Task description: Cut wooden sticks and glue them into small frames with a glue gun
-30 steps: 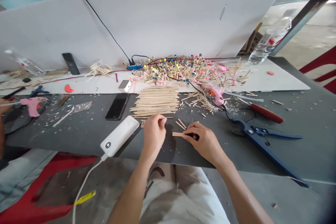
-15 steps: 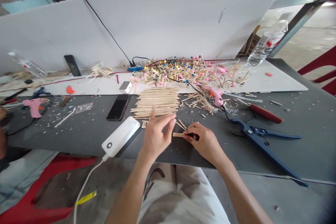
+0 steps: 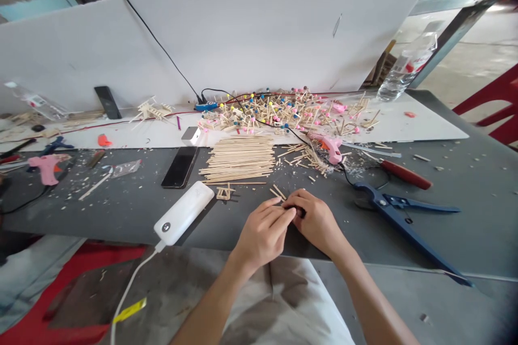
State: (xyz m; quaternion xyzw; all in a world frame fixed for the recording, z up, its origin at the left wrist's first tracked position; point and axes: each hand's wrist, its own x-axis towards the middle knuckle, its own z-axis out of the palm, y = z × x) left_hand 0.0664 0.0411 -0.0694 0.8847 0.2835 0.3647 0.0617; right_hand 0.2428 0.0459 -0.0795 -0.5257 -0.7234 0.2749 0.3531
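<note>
My right hand [image 3: 314,216] rests at the table's near edge, thumb and fingers pinched on short wooden sticks that it held a moment ago. My left hand [image 3: 265,230] is closed against its fingertips, over the end of those same sticks. Both hands now hide the sticks almost wholly. Just beyond the fingertips lie loose short sticks [image 3: 278,192]. A small glued stick frame [image 3: 224,192] stands to the left of them. Farther back is a flat row of long wooden sticks [image 3: 240,157].
Cut sticks [image 3: 299,157] and a pink glue gun [image 3: 331,146] lie right of the row. Large blue cutters [image 3: 399,215] and red-handled pliers [image 3: 407,173] are at right. A white power bank [image 3: 184,213] and a phone [image 3: 180,167] lie left. Ball-tipped stick pieces [image 3: 279,110] pile up behind.
My left hand has come down and right from above the table to meet my right hand, covering the short sticks and uncovering the small frame. My right hand stays in place.
</note>
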